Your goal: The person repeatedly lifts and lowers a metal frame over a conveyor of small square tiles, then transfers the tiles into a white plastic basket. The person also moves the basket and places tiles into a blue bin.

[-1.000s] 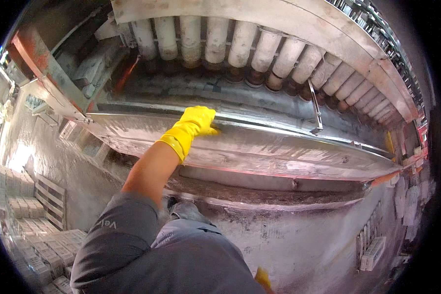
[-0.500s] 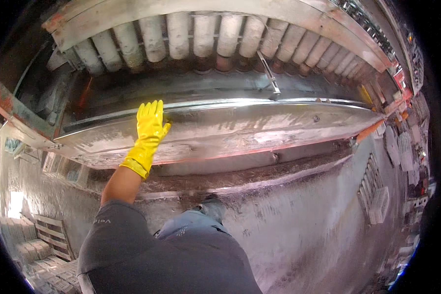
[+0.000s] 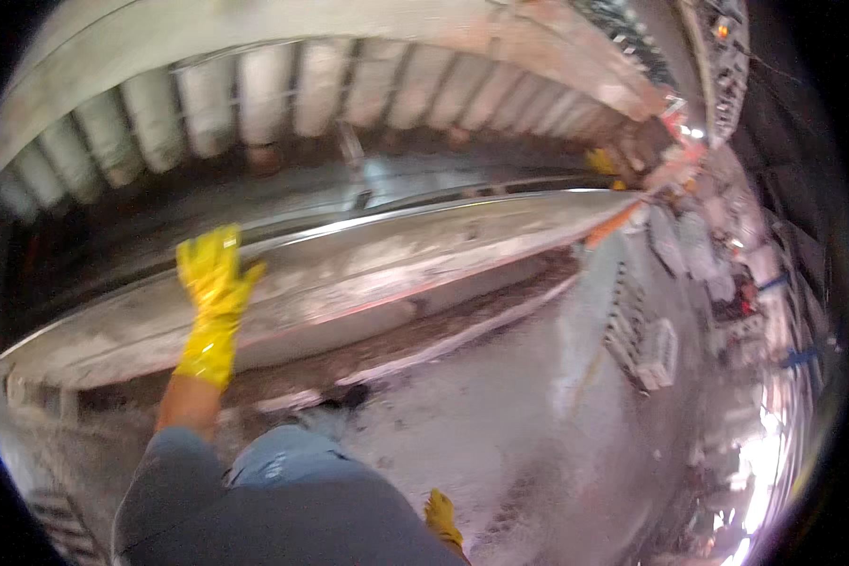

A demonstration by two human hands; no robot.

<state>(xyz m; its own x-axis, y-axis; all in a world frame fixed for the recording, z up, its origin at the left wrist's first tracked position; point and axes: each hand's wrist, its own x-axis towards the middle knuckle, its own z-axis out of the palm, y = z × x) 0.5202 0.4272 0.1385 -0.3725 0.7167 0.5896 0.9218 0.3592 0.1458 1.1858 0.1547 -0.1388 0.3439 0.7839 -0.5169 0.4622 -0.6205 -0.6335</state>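
My left hand (image 3: 213,274), in a long yellow rubber glove, rests at the upper rim of a long metal trough (image 3: 368,255). Its fingers are stretched out and the thumb stands apart, with nothing held. Low in the picture, beside my body, my right hand (image 3: 441,517) shows in another yellow glove; it hangs over the floor, touching nothing I can see. Its fingers are small and smeared, so their pose is unclear. Inside the trough is a dark hollow, and an upright metal bar (image 3: 357,170) stands in it, blurred.
A row of thick pale rollers (image 3: 264,94) lines the far side of the trough under a broad beam (image 3: 283,21). Pale crates (image 3: 653,351) stand on the wet grey floor (image 3: 500,406) to the right. A concrete ledge (image 3: 443,344) runs along the trough's foot.
My view has swung to the right, so the trough and rollers sit further left. My right hand has come into view at the bottom. My left hand stays open at the rim.
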